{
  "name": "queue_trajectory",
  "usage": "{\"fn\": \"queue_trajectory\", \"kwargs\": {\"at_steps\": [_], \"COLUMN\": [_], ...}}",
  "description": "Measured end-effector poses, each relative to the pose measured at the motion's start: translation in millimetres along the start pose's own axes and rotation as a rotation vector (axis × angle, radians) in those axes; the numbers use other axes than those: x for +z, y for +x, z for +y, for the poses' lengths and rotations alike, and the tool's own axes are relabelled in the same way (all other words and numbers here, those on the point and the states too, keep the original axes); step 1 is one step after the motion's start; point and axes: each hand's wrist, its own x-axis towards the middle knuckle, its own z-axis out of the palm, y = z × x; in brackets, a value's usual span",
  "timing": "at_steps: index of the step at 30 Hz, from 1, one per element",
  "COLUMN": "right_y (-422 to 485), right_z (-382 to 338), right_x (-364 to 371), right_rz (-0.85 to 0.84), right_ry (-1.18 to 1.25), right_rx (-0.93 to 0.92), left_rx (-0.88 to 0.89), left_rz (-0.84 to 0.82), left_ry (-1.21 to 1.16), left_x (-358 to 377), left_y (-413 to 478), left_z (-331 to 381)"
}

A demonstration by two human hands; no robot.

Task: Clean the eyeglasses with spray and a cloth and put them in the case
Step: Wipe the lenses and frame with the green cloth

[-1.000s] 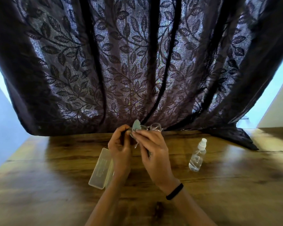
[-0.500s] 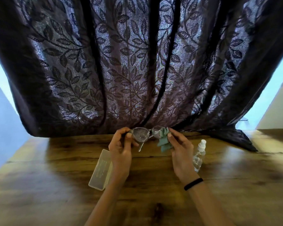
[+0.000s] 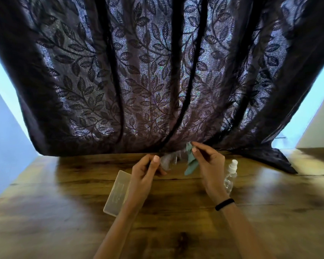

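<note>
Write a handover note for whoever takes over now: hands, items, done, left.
Left hand holds the glasses by one end, above the table.
Right hand pinches the cloth at their other end.
Case lies on the table beside the left forearm; bottle stands right of the right hand.
Done: wiping underway; spraying cannot be confirmed.
Left: finish wiping, put glasses in case.

Case [image 3: 117, 193] flat on table [image 3: 64, 212], left of centre, left forearm crossing its near corner. Bottle [image 3: 231, 174] upright, just right of right hand [image 3: 209, 165]. Glasses [image 3: 168, 160] above table between left hand [image 3: 142, 176] and right hand, cloth [image 3: 191, 163] at their right end. Curtain [image 3: 157, 81] behind
</note>
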Motion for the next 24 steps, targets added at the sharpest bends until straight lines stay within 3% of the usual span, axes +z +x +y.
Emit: {"fn": "queue_trajectory", "kwargs": {"at_steps": [4,7,17,24], "right_y": [-5,-13,3,-16], "right_z": [3,7,5,-5], "right_x": [4,8,-3,8], "right_rz": [-0.082,-0.143,-0.03,-0.079], "right_ry": [-0.39,-0.493,-0.449,-0.401], "right_rx": [-0.363,-0.51,-0.41,-0.515], "left_rx": [0.021,0.036,0.06,0.053], "left_rz": [0.033,0.053,0.051,0.057], "left_ry": [0.004,0.005,-0.014,-0.056], "left_x": [4,5,0,5], "left_y": [-2,0,2,3], "left_z": [1,2,10,14]}}
